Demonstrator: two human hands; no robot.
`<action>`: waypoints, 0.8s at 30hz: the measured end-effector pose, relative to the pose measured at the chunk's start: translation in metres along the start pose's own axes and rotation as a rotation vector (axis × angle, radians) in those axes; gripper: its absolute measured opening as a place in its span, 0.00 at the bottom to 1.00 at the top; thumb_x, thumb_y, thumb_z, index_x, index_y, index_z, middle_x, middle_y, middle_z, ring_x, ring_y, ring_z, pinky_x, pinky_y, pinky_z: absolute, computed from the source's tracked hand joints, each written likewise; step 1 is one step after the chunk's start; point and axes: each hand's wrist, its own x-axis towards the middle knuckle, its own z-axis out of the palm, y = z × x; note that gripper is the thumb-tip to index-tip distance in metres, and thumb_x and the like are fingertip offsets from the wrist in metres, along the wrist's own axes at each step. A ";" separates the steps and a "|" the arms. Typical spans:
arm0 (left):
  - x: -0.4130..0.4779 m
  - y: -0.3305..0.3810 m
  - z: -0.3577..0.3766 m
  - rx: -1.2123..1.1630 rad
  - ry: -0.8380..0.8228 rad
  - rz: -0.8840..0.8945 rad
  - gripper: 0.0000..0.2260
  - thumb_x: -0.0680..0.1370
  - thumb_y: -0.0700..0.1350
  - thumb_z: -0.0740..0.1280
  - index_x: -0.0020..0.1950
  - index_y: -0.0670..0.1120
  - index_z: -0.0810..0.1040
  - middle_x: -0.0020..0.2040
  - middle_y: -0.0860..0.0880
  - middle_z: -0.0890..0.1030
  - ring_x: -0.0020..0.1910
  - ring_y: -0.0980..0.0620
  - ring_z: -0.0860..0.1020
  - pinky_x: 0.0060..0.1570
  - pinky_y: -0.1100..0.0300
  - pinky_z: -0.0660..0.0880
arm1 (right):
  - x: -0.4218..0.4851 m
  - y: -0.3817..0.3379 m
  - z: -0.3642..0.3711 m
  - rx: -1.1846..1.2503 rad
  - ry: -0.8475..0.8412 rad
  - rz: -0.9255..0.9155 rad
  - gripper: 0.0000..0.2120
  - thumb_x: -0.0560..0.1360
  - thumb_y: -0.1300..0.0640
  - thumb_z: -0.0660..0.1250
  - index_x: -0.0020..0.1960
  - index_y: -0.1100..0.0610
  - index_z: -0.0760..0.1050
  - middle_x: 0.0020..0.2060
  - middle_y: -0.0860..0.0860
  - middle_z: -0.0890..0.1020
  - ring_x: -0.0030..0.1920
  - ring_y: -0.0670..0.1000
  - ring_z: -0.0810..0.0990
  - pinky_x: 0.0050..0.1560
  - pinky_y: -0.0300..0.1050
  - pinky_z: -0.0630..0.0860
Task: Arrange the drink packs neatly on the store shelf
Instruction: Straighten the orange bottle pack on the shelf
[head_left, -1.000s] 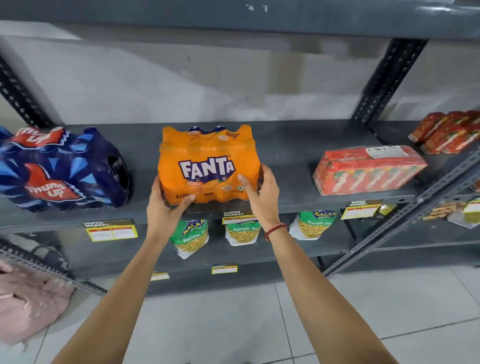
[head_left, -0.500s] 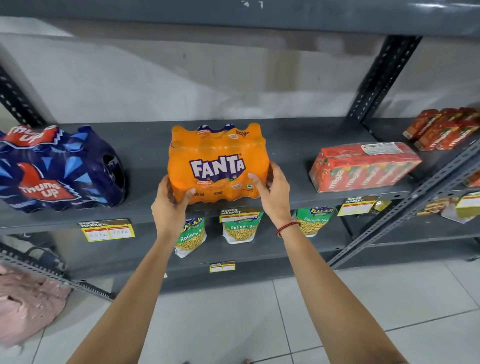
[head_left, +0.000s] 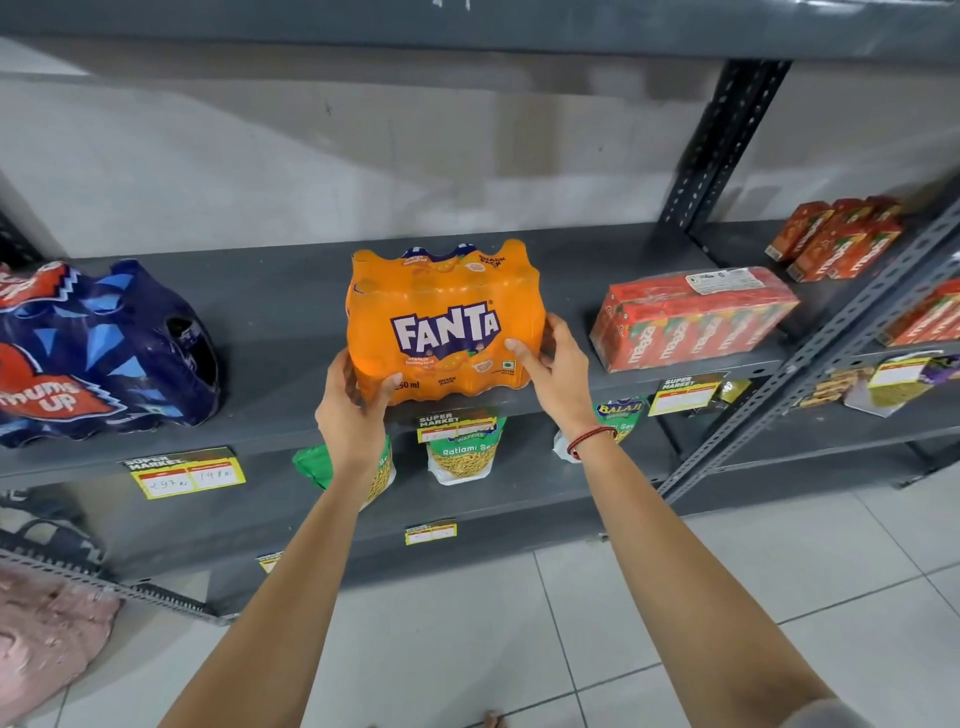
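Two bare hands grip an orange shrink-wrapped Fanta bottle pack (head_left: 444, 322) that stands upright on the grey metal store shelf (head_left: 291, 312), near its front edge. The left hand (head_left: 353, 410) clasps the pack's lower left corner, thumb pressed on the front face and fingers wrapped behind. The right hand (head_left: 558, 371) clasps the lower right side, its thumb laid across the front below the logo, fingers hidden around the side; a red thread bracelet (head_left: 589, 439) circles that wrist.

Well to the left on the same shelf lies a dark blue shrink-wrapped Thums Up bottle pack (head_left: 104, 353), tilted and partly cut off by the frame edge. To the right, apart from the orange pack, a red plastic-wrapped pack of Maaza juice cartons (head_left: 691, 322) lies flat. Further right, past the grey perforated upright post (head_left: 722, 140), more red juice cartons (head_left: 836, 236) sit on the neighbouring shelf.

Yellow price labels (head_left: 187, 473) are stuck along the shelf's front lip. Below, green-and-white snack pouches (head_left: 462, 454) stand on the lower shelf. White floor tiles (head_left: 727, 597) spread underneath.
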 end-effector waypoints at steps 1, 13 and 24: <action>0.000 -0.001 0.000 -0.002 0.001 0.002 0.29 0.72 0.52 0.71 0.70 0.46 0.67 0.65 0.45 0.77 0.62 0.46 0.76 0.56 0.57 0.73 | 0.000 0.000 0.000 0.000 -0.005 0.006 0.29 0.74 0.50 0.68 0.70 0.59 0.63 0.66 0.57 0.74 0.64 0.57 0.75 0.61 0.56 0.76; 0.004 -0.002 -0.007 -0.004 -0.005 0.008 0.29 0.72 0.51 0.72 0.69 0.45 0.68 0.65 0.45 0.77 0.62 0.46 0.77 0.54 0.59 0.73 | -0.004 -0.009 0.006 0.015 -0.019 0.036 0.30 0.74 0.51 0.67 0.72 0.59 0.62 0.65 0.58 0.75 0.63 0.57 0.76 0.61 0.56 0.76; 0.005 0.001 -0.033 0.013 -0.101 0.016 0.22 0.73 0.47 0.71 0.65 0.42 0.74 0.60 0.45 0.80 0.55 0.54 0.79 0.55 0.66 0.76 | -0.023 -0.015 0.014 0.042 0.253 -0.052 0.25 0.73 0.49 0.69 0.66 0.59 0.69 0.62 0.55 0.76 0.62 0.53 0.75 0.61 0.54 0.75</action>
